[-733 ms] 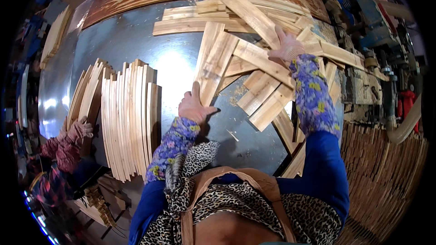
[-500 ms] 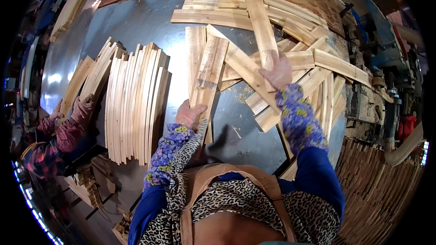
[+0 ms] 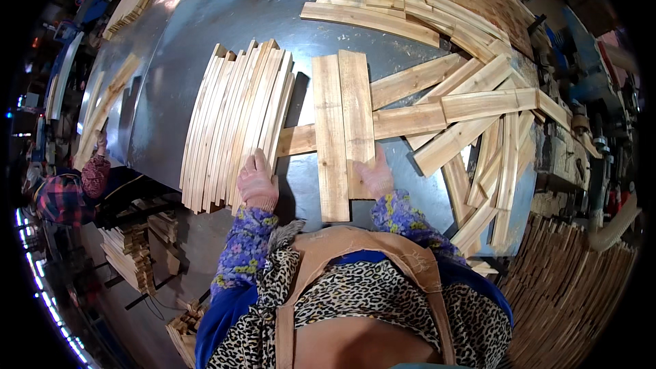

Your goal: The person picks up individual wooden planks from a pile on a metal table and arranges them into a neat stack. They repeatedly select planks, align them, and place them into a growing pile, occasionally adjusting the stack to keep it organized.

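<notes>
A row of wooden boards (image 3: pixel 232 119) stands on edge on the grey table. My left hand (image 3: pixel 257 181), in a thin pale glove, is closed at the near right end of this row, fingers over the top edges and thumb on the outer side. Right of it, two boards lie flat side by side, a left board (image 3: pixel 331 130) and a right board (image 3: pixel 357 109). My right hand (image 3: pixel 374 174) grips the right board near its near end, thumb on top and fingers along its right edge. Under both runs a crosswise board (image 3: pixel 297 140).
Loose boards (image 3: pixel 471 102) lie crisscrossed on the right, more boards (image 3: pixel 372 17) farther back. Left, a co-worker's hand (image 3: pixel 101 142) is at a tilted board (image 3: pixel 106 109). Machinery (image 3: pixel 574 116) stands at the right, above a large wood stack (image 3: pixel 574 280).
My left hand has moved from a flat board to the edge-standing row. My right hand has come down and left from the pile to the paired boards. The view has shifted left.
</notes>
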Demonstrator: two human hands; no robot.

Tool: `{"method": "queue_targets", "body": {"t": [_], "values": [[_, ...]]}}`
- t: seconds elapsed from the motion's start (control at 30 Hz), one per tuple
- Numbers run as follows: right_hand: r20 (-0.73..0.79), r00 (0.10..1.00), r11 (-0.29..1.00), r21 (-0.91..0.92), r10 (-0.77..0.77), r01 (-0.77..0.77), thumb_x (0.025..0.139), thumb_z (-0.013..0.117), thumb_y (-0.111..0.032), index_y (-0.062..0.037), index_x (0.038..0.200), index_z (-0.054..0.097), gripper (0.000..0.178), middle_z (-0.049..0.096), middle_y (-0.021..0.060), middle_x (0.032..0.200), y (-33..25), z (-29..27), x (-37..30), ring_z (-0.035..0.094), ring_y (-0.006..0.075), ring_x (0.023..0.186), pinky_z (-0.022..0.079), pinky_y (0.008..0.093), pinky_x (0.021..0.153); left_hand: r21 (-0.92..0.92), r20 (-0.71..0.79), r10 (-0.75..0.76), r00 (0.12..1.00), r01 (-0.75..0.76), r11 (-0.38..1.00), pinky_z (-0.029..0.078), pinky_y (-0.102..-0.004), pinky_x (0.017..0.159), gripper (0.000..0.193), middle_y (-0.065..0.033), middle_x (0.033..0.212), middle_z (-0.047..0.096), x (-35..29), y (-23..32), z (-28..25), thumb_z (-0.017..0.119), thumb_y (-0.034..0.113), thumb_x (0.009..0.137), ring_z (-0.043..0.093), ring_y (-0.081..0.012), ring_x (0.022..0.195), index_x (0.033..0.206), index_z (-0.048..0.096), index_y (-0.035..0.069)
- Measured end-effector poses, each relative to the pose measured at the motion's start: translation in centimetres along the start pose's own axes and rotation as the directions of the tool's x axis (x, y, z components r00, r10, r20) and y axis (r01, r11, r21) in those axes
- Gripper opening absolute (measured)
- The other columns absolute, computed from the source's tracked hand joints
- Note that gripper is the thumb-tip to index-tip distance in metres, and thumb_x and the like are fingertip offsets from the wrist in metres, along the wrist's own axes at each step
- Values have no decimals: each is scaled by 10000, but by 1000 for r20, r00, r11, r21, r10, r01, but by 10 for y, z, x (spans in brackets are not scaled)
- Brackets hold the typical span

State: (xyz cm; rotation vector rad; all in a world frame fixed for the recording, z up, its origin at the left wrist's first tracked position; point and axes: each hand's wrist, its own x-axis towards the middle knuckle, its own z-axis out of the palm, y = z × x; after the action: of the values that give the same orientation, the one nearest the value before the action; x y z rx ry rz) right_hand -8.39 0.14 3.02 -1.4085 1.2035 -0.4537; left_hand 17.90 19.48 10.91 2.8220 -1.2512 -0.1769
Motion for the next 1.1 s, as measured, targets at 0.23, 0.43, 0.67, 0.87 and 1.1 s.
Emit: {"method": "queue_targets", "body": {"t": [0.23, 0.43, 0.67, 0.87, 1.1], "values": [[98, 980, 953, 234, 172, -191, 946, 751, -22, 68, 1501, 527, 605, 742, 194, 1320, -12, 79, 1, 717, 274, 1214, 598, 389, 1024, -244, 74, 260, 963, -235, 941, 370, -604, 1223, 889, -237, 1583, 479, 13, -13, -34, 759, 485, 926, 471, -445, 1462, 1621, 428, 39], [292, 956, 481, 832, 41, -275, 981, 693, -110, 45, 1482, 566, 539, 734, 201, 1287, -19, 145, -6, 722, 320, 1212, 639, 483, 1023, -155, -101, 409, 907, -421, 894, 266, -621, 1290, 860, -263, 1626, 478, 13, -51, 29, 679, 591, 962, 407, -470, 1529, 1614, 498, 60], [235, 968, 488, 858, -90, -163, 1018, 693, -130, 14, 1494, 580, 510, 730, 172, 1331, -44, 158, -23, 744, 302, 1170, 630, 468, 1037, -296, -118, 444, 888, -458, 838, 285, -613, 1273, 702, -213, 1518, 530, 24, -56, 16, 705, 501, 957, 446, -434, 1470, 1485, 570, 57], [-279, 960, 849, 514, 30, 123, 1023, 739, -112, -16, 1567, 557, 581, 716, 86, 1344, 23, 24, -93, 680, 186, 1187, 584, 371, 1027, -36, -28, 472, 881, -473, 880, 311, -549, 1277, 853, -191, 1538, 487, -1, 0, -10, 924, 279, 770, 433, -392, 1495, 1504, 543, 70], [-870, 462, 802, 396, 172, 447, 1051, 703, -94, -35, 1512, 619, 472, 735, 40, 1224, 154, -119, -260, 682, 163, 1062, 592, 332, 928, -8, 115, 263, 958, -264, 965, 387, -479, 1317, 918, -267, 1711, 380, -3, 5, -3, 816, -25, 874, 463, -459, 1520, 1685, 402, 86]]}}
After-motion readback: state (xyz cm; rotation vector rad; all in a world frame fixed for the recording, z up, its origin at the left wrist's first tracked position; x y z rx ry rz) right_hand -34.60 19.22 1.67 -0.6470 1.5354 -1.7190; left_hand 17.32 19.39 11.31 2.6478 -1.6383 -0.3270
